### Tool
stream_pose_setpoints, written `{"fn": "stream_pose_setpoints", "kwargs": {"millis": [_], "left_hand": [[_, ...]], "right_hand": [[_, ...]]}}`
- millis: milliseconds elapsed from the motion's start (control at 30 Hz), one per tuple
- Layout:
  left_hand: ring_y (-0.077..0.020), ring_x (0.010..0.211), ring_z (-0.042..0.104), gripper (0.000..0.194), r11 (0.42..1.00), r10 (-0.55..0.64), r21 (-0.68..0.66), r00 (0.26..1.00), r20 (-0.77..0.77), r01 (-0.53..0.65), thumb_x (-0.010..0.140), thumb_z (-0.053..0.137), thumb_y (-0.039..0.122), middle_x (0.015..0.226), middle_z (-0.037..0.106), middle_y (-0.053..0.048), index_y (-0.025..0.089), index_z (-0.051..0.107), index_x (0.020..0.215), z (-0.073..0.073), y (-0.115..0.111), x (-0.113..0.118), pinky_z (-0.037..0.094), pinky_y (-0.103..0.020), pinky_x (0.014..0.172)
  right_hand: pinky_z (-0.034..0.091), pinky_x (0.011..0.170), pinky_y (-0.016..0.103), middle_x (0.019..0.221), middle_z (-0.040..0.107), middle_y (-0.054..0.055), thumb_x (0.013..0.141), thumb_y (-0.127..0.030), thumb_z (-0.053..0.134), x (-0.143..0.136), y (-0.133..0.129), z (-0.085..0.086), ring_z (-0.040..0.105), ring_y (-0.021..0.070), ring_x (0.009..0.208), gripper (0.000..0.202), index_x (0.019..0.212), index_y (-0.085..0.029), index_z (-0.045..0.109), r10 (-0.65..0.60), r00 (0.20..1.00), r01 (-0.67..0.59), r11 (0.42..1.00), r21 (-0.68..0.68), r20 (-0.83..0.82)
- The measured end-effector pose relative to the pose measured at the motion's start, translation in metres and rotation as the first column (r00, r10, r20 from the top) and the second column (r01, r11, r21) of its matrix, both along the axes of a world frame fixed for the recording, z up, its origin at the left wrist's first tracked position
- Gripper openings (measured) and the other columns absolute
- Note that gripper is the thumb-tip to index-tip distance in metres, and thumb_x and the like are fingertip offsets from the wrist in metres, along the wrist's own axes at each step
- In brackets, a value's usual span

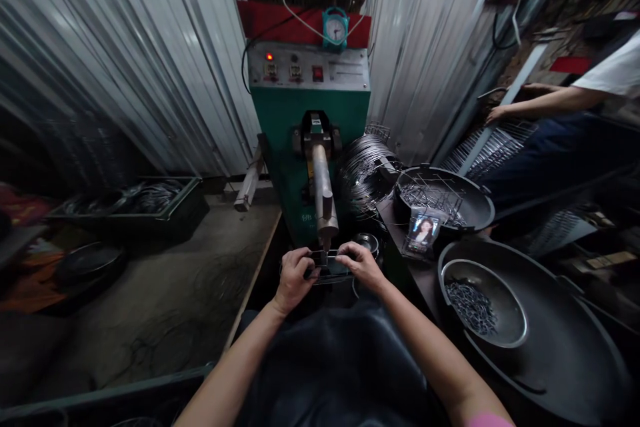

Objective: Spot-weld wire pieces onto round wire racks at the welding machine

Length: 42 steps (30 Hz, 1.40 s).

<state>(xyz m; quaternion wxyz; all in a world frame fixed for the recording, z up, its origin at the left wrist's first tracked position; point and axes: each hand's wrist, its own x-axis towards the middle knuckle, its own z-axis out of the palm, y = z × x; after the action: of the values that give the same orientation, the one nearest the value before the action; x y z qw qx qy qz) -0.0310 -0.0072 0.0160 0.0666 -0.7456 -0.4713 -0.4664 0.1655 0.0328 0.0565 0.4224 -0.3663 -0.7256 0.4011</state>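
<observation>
A wire frame [332, 279] sits at the metal tip [327, 231] of the green machine [280, 130]; whether they touch, I can't tell. My left hand [296, 277] pinches its left end, my right hand [364, 264] the other. If either pinch slackens, the frame could tilt out of line, and my hands, this near the tip, could get nipped.

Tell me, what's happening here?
A person's left hand and right hand hold a metal wire frame at the cylindrical metal tip of a boxy green machine; whether frame and tip touch is unclear. To the right, a round silver metal bowl of small grey metal pieces sits inside a large dark pan.
</observation>
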Motion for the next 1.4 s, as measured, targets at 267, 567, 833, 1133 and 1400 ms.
{"fn": "stream_pose_setpoints", "kwargs": {"millis": [267,567,833,1133,1400], "left_hand": [[-0.0199,0.092,0.054,0.014,1.0,-0.005,-0.027,1.0,0.011,0.006,0.073,0.06,0.014,0.096,0.056,-0.007,0.019,0.048,0.072,0.004,0.007,-0.001,0.041,-0.035,0.082],[-0.0216,0.093,0.054,0.022,0.992,-0.033,-0.118,0.997,0.066,0.041,0.066,0.064,0.013,0.093,0.058,-0.007,0.019,0.044,0.069,0.009,0.007,-0.001,0.042,-0.035,0.081],[-0.0221,0.095,0.055,0.024,0.987,-0.054,-0.145,0.995,0.078,0.065,0.062,0.065,0.011,0.093,0.058,-0.007,0.02,0.043,0.068,0.008,0.01,-0.002,0.042,-0.035,0.081],[-0.0302,0.114,0.045,0.037,0.994,0.078,-0.07,0.995,-0.068,-0.082,0.069,0.063,0.023,0.121,0.049,-0.015,0.017,0.051,0.104,0.018,-0.018,-0.001,0.033,-0.049,0.095],[-0.0291,0.116,0.044,0.051,0.979,0.13,-0.158,0.991,-0.023,-0.132,0.083,0.051,0.03,0.123,0.047,-0.018,0.013,0.036,0.129,-0.038,-0.069,0.087,0.041,-0.045,0.092]], "right_hand": [[0.042,0.072,0.026,0.072,0.06,0.0,0.073,-0.031,0.062,-0.003,0.008,0.001,0.055,0.0138,0.073,0.014,0.07,-0.018,0.06,-0.01,1.0,0.009,0.997,-0.079,-0.01],[0.04,0.065,0.024,0.067,0.058,-0.003,0.07,-0.035,0.063,-0.002,0.013,-0.003,0.052,0.012,0.067,0.018,0.072,-0.018,0.06,-0.038,0.999,0.041,0.971,-0.236,0.018],[0.041,0.07,0.026,0.068,0.061,-0.002,0.069,-0.033,0.063,-0.007,0.012,0.0,0.054,0.0137,0.069,0.015,0.069,-0.018,0.062,-0.055,0.998,0.061,0.976,-0.207,0.032],[0.041,0.086,0.033,0.093,0.066,0.003,0.066,-0.038,0.067,0.052,0.005,-0.048,0.058,0.0184,0.09,0.024,0.082,-0.019,0.064,-0.212,0.951,0.132,0.936,-0.327,-0.225],[0.042,0.085,0.033,0.084,0.064,0.001,0.069,-0.037,0.064,0.067,0.002,-0.098,0.058,0.0168,0.084,0.021,0.076,-0.018,0.062,-0.18,0.954,0.097,0.942,-0.322,-0.239]]}}
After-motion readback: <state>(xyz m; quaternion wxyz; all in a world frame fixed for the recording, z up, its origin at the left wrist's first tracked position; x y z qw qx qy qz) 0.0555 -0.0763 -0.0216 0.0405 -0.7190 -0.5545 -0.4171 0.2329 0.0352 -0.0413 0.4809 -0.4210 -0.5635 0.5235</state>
